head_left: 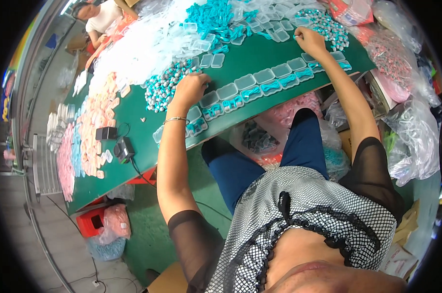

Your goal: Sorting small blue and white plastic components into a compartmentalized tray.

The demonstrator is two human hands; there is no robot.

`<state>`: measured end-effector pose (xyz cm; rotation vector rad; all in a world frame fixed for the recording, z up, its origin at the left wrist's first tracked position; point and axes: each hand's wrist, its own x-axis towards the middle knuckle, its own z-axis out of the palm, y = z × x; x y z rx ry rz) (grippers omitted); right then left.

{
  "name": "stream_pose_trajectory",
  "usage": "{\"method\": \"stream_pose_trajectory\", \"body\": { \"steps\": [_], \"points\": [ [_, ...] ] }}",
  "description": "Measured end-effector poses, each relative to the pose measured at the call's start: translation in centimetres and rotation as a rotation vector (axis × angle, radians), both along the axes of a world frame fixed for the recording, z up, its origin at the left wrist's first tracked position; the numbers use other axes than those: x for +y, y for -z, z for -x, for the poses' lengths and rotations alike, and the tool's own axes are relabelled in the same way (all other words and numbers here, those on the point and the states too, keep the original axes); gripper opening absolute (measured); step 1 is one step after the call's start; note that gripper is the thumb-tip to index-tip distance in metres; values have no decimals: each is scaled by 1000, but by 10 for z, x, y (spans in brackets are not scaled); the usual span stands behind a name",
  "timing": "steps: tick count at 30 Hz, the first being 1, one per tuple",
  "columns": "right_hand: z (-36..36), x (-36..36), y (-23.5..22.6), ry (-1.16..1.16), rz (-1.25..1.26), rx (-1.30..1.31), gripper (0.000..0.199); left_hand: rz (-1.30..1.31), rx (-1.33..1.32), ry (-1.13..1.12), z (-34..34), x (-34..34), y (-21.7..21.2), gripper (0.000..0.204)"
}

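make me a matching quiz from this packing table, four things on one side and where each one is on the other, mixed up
Things:
1. left hand
2. right hand
3. row of clear cases
4. black box

Places:
A. along the table's near edge
B. on the teal and grey pile at the table's middle
C. on bare green table beside the pink pieces
D. on the teal and grey pile at the far right

Pairs: 1-B, 2-D, 3-A, 4-C
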<state>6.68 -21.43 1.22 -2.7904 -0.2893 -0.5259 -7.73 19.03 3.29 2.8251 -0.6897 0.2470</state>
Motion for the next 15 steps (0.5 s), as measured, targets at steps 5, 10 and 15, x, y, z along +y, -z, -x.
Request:
{"method": "stream_pose_trajectory", "body": {
  "steps": [5,10,15],
  "points": [
    [92,51,-14,-622,-639,131,13,333,9,-65,29,-22,-11,19],
    [152,88,-11,-764,-585,160,10,553,43,-48,58,-83,-8,15],
    [161,101,9,-709,-311,-82,9,479,-106,-3,63,-102,13,12]
  ]
}}
